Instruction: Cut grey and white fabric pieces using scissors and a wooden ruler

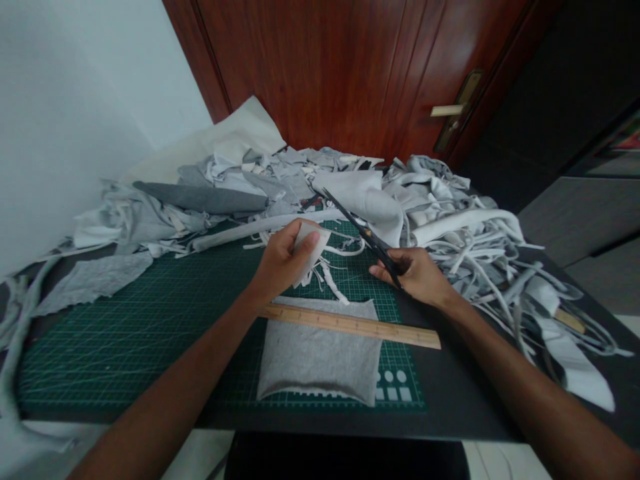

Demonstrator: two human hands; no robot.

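Note:
My left hand (287, 257) pinches a small pale piece of fabric (310, 243) between thumb and fingers, above the cutting mat. In my right hand (417, 273) is a pair of black scissors (367, 235), its blades pointing up and to the left, apart from the fabric. The blades look closed or nearly so. Below my hands a grey fabric rectangle (320, 357) lies on the green cutting mat (165, 320). Across its upper part rests a wooden ruler (350, 323), slightly slanted. Thin white fabric strips (333, 283) lie just beyond the ruler.
Heaps of grey and white fabric scraps (450, 233) line the back and right of the dark table (460, 373). A dark grey fabric piece (200, 198) and a large cream sheet (240, 133) lie at the back left. Behind stands a brown wooden door (320, 73).

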